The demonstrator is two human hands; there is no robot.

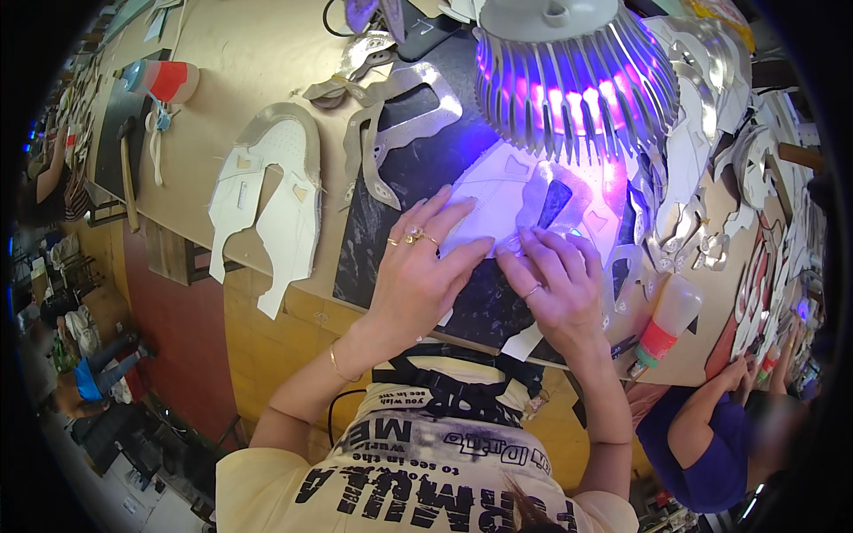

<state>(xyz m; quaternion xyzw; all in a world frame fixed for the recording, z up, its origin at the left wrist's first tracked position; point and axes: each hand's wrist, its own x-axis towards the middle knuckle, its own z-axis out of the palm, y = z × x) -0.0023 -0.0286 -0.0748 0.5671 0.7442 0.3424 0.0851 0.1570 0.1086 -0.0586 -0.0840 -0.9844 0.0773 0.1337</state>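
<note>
A white shoe upper [487,197] lies on the dark work board under violet lamp light. My left hand [419,262], wearing rings, rests on its left side with fingers stretched and spread. My right hand [562,280] is at the upper's near edge; its fingers are bent close together, and thumb and fingertips press on a small part of the edge that they partly cover. To the left, apart from both hands, lies another white upper [298,222] with a greyish toe band. Silvery cut-out pieces [418,107] lie beyond my left hand.
A finned lamp [577,89] hangs low just beyond the upper. Stacked cut pieces [693,115] crowd the right. A glue bottle [666,320] lies near right, another bottle [169,82] far left by a hammer [130,173]. A person [702,435] works at the right.
</note>
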